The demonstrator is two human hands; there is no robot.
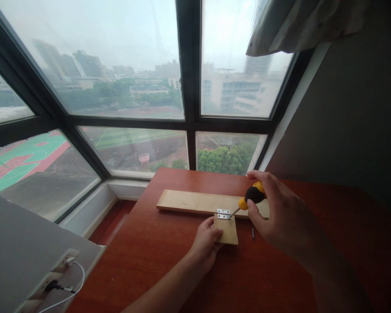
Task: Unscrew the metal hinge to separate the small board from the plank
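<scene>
Head view: the block (pixel 227 229) is being clamped steady by the left hand (pixel 204 243), thumb on top; the screwdriver (pixel 254 194) is being pinched by the right hand (pixel 280 213), tip on the hinge (pixel 223 213) bridging block and board (pixel 195 202).

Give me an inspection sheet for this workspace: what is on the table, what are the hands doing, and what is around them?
Surface: red-brown wooden table.
Job's things: long wooden board lying flat; small wooden block against its near edge; metal hinge across the joint; screwdriver, tip at the hinge.
Clutter: small dark fastener lying right of the block.
Hands: left hand holds the block; right hand grips the screwdriver handle.
Cables: white cable and black plug at a wall socket, lower left.
Surroundings: large window; curtain upper right.
</scene>
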